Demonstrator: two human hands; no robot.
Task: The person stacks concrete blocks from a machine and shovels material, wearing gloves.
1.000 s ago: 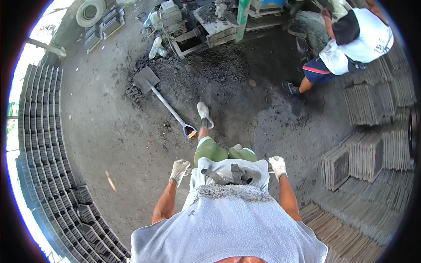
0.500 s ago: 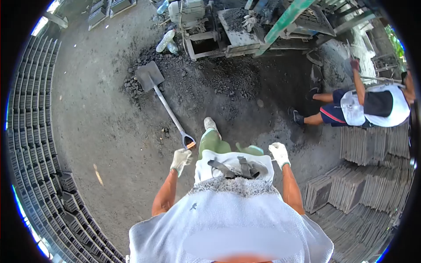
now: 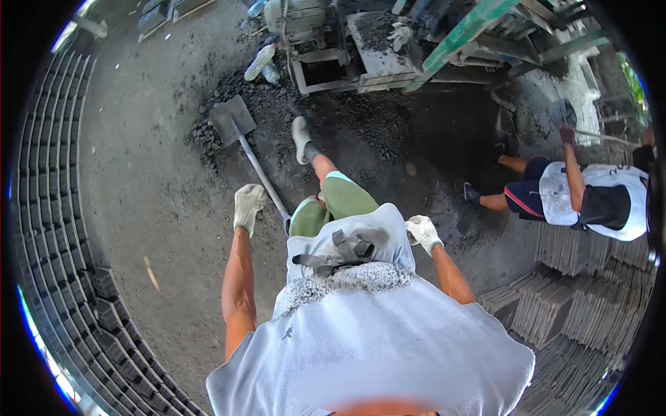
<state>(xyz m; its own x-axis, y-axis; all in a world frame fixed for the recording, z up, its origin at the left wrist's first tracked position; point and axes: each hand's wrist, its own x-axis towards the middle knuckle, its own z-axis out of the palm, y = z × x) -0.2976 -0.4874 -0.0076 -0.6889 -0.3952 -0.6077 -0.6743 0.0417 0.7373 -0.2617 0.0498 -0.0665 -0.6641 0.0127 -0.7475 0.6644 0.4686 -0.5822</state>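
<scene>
My left hand (image 3: 250, 204), in a pale work glove, hangs to the left of a shovel (image 3: 260, 166), apart from its shaft. Its fingers are curled together with nothing visible in them. My right hand (image 3: 422, 233), gloved too, is beside the right edge of my apron (image 3: 347, 239), its fingers curled in and no object showing. The shovel lies on the floor, blade on dark rubble (image 3: 215, 149); my body hides part of its grip. One of my boots (image 3: 301, 139) is planted right of the shaft.
A motor (image 3: 298, 21) on a metal frame and a green beam (image 3: 465, 38) stand ahead. Plastic bottles (image 3: 260, 64) lie near the frame. At right, a co-worker (image 3: 576, 191) holds a tool above stacked slabs (image 3: 534, 312). Racks of blocks (image 3: 52, 208) line the left side.
My foot has stepped forward past the shovel's grip. My left hand has swung forward and left; my right hand has shifted slightly left. The co-worker's arm and tool have moved.
</scene>
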